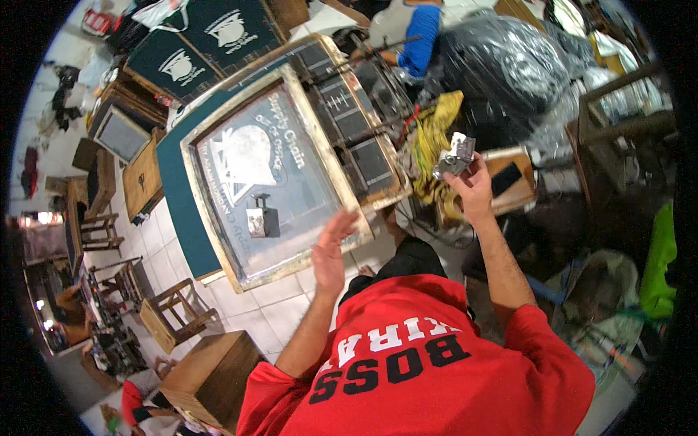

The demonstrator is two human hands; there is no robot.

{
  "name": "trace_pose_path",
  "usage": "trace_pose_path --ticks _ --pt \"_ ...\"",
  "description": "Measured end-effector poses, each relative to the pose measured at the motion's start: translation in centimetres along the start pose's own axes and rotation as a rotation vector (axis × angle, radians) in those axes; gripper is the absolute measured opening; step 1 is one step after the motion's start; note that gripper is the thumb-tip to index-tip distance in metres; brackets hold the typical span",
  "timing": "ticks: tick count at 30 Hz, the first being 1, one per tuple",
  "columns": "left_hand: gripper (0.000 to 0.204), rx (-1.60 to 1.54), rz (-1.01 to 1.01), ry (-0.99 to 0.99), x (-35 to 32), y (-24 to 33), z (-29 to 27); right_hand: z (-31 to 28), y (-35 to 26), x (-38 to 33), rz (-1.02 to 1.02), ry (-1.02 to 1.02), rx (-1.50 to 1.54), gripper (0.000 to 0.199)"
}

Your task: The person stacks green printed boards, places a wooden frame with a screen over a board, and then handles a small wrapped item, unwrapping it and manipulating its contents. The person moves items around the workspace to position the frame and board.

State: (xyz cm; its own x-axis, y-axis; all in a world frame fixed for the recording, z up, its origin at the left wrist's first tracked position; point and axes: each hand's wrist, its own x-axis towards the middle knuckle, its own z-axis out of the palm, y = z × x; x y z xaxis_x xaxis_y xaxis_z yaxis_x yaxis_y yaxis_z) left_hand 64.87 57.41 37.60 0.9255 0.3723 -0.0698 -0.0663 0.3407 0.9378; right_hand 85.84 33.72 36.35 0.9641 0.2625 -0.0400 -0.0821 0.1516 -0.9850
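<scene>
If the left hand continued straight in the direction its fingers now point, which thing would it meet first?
Probably the right rail of the wooden screen frame, though the left hand might pass above it; depth is unclear.

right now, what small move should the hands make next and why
Perhaps rest the left hand on the wooden frame to steady it: that hand looks open and appears over the frame's near right corner, while the right hand is occupied with a small silvery piece off to the frame's right.
</scene>
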Motion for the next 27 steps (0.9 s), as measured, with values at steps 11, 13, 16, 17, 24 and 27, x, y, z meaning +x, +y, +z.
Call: trace_pose_path --ticks 11,13,16,17,24,27 --pt "0.070 0.385 -0.703 -0.096 -16.2 -17.2 -5.4 -2.2 12.2 -24.2 0.472 0.347 -0.167 0.059" --pt "0.071 0.471 -0.753 -0.061 -14.7 -21.0 -7.3 -2.4 14.7 -26.4 0.548 0.366 -0.059 0.062" --pt "0.071 0.681 -0.594 -0.094 -9.5 -28.4 -8.9 -4.1 19.9 -29.0 0.692 0.362 -0.149 0.065" --pt "0.070 0.823 -0.546 -0.127 -7.2 -31.2 -9.3 -4.9 22.2 -29.7 0.656 0.359 -0.173 0.064" --pt "0.065 0.876 0.031 -0.189 13.8 -49.2 -6.8 -10.5 41.9 -31.3 0.712 0.203 -0.368 0.068" --pt "0.061 0.289 -0.150 -0.093 16.2 -50.0 -4.8 -11.7 49.8 -28.4 0.808 0.107 -0.393 0.070"
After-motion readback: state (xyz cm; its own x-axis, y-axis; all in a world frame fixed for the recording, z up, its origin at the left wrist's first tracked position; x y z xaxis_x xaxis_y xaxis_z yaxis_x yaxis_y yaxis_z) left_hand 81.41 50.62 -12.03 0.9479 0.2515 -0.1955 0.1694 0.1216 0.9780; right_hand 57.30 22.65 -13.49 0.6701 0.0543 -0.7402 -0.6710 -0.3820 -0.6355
